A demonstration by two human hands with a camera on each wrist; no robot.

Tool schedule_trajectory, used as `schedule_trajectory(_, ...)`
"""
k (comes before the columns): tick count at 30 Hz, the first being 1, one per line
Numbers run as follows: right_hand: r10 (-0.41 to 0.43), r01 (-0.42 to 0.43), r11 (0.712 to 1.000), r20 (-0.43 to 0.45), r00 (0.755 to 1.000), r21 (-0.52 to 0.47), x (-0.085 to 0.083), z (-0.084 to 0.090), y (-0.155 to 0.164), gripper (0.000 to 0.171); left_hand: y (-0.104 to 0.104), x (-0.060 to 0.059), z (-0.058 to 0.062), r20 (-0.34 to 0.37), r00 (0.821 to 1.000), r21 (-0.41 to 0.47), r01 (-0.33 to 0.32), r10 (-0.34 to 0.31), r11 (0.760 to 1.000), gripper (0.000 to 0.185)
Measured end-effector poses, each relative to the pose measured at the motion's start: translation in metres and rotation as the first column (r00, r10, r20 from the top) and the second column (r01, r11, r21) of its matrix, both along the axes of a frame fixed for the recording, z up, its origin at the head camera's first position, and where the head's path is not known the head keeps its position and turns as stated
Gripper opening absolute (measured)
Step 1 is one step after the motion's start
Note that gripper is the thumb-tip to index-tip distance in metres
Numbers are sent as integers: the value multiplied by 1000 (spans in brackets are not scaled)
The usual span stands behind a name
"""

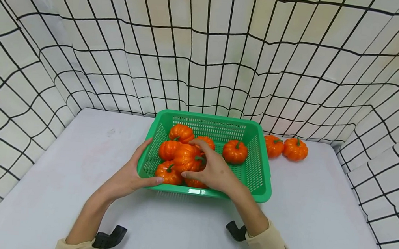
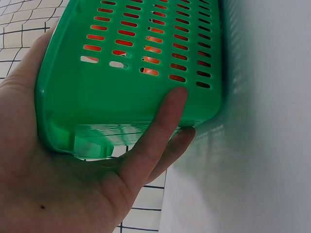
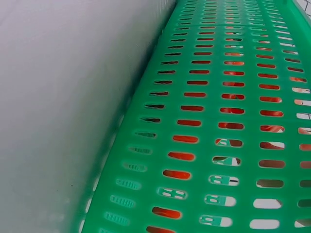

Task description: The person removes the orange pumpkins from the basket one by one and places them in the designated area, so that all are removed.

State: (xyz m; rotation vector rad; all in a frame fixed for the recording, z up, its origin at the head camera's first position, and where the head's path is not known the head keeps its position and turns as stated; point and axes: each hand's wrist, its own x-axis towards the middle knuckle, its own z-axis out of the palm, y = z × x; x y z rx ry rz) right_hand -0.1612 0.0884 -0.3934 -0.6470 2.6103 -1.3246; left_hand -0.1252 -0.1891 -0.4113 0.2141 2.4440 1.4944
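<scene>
**Right hand (image 1: 215, 167) grips a pumpkin (image 1: 184, 157) inside the basket (image 1: 207, 117)**

The pumpkin's stem points right, towards the palm, so the fruit lies tipped on its side. It is too squat to show a clear long axis. The basket's long axis runs left to right across the table (image 1: 183, 226).

The pumpkin is glossy orange and ribbed, with a short green stem. It sits in the left half of the basket, on top of other pumpkins (image 1: 168, 172). The basket is green, with slotted walls and a smooth rim. One pumpkin stands apart in its right half, and a pair (image 1: 295, 150) rests on the table just beyond its right wall.

The right hand reaches in over the near rim from the right, thumb on the pumpkin's near side and fingers curled round its far side, clamped on it. The left hand (image 1: 134, 176) holds the basket's near left corner: the thumb lies along the near rim, well apart from the fingers, which reach along the outer left wall. The right wrist view shows the slotted wall but none of the fingers. Both forearms come in from the near side, in beige sleeves (image 1: 272, 247).
</scene>
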Motion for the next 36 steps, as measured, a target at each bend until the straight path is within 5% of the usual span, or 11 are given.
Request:
schedule_trajectory(20, -179, 175, 982, -57, 982, -75, 2, 16, 28, 85, 0, 0, 0, 2, 1000, 1, -11, 11, 1000, 119)
schedule_trajectory(36, -193, 177, 964, -65, 979, -198, 1, 21, 58, 78, 0, 0, 0, -3, 1000, -7, -11, 11, 1000, 118)
